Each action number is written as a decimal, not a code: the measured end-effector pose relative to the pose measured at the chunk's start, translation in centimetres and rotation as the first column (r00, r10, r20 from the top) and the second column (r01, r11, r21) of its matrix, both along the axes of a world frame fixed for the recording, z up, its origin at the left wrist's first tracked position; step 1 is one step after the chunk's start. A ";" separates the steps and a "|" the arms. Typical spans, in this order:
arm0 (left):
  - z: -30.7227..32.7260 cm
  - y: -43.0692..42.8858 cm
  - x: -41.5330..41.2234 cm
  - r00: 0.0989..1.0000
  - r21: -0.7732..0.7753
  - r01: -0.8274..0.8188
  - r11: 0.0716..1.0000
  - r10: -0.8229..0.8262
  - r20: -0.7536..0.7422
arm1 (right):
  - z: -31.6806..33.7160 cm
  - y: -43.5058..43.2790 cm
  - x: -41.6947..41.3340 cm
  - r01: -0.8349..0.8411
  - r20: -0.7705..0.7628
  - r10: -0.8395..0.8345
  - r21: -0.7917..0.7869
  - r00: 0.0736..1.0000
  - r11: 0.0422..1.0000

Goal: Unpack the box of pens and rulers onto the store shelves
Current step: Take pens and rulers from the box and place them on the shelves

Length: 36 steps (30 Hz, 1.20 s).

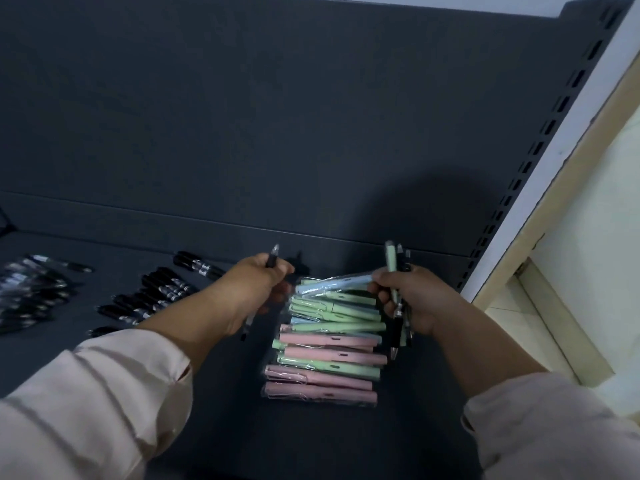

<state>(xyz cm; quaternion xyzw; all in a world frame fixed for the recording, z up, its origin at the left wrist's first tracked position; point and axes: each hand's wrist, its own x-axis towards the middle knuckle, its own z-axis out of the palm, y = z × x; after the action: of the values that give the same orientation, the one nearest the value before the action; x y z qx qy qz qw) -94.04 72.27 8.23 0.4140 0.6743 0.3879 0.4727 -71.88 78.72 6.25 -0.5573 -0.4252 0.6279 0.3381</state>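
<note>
Pens (391, 265) in the right grip (412, 299) are half hidden.

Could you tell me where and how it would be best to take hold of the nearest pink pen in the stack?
Pinch the pink pen mid-barrel, from above and the near side. It lies flat and crosswise at the front edge of the stack, so its near flank is free while the far one abuts the next pen.

4 pink pens (320, 393), 2 blue pens (332, 285) and about 6 green pens (337, 327) in the pile. 1 more green pen (391, 261) is held upright. Well over 10 black pens (156, 296).
</note>
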 end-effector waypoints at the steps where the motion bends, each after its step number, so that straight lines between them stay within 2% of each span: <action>1: 0.0 0.1 -0.1 1.000 0.004 -0.009 1.000 0.009 0.012 | -0.1 0.2 0.1 0.018 -0.001 -0.018 -0.013 1.000 1.000; 4: 0.0 0.2 -0.1 0.998 0.006 -0.031 1.000 0.031 0.048 | -0.6 0.4 0.1 0.002 0.081 0.000 -0.026 0.997 1.000; 6: -0.2 0.2 0.0 0.999 -0.004 -0.026 1.000 0.026 0.034 | -0.8 0.5 -0.1 -0.010 0.195 0.011 -0.003 0.981 1.000; 8: -0.2 0.2 0.2 1.000 -0.002 -0.006 1.000 0.006 0.022 | -0.7 0.5 -0.1 -0.006 0.230 -0.002 0.033 0.973 0.999; 11: -0.2 0.4 0.6 1.000 0.027 0.018 0.999 -0.018 0.021 | 0.1 0.2 -0.2 -0.037 0.073 0.037 -0.002 0.997 0.999; 13: -0.1 0.6 1.1 0.998 0.042 0.030 0.999 -0.032 0.048 | 0.9 -0.3 -0.6 -0.125 -0.026 0.124 -0.052 0.992 0.991; 18: 0.2 1.1 2.4 0.989 0.079 0.068 0.995 -0.078 0.125 | 1.8 -1.8 -2.0 -0.424 -0.079 0.421 -0.027 0.903 0.905; 23: 0.4 1.2 2.9 0.981 0.056 0.094 0.994 -0.102 0.166 | 2.2 -2.3 -2.5 -0.560 -0.051 0.559 0.007 0.827 0.829; 30: -0.2 1.0 1.6 0.958 0.008 -0.057 0.998 0.053 0.281 | 1.5 -1.3 -0.7 -0.461 0.022 0.463 -0.063 0.886 0.885; 33: -0.9 1.0 0.9 0.975 -0.017 -0.077 0.997 0.078 0.206 | 0.9 -0.9 0.5 -0.405 0.208 0.410 -0.071 0.888 0.912; 36: -1.6 0.8 0.6 0.997 -0.035 -0.034 0.999 0.036 0.070 | 0.6 -0.8 1.1 -0.387 0.351 0.372 -0.028 0.859 0.922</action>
<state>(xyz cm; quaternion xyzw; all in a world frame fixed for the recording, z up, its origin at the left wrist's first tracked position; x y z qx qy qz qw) -93.44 73.11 6.63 0.3801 0.6710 0.3988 0.4962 -70.77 77.96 6.85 -0.5577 -0.5933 0.5636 0.1389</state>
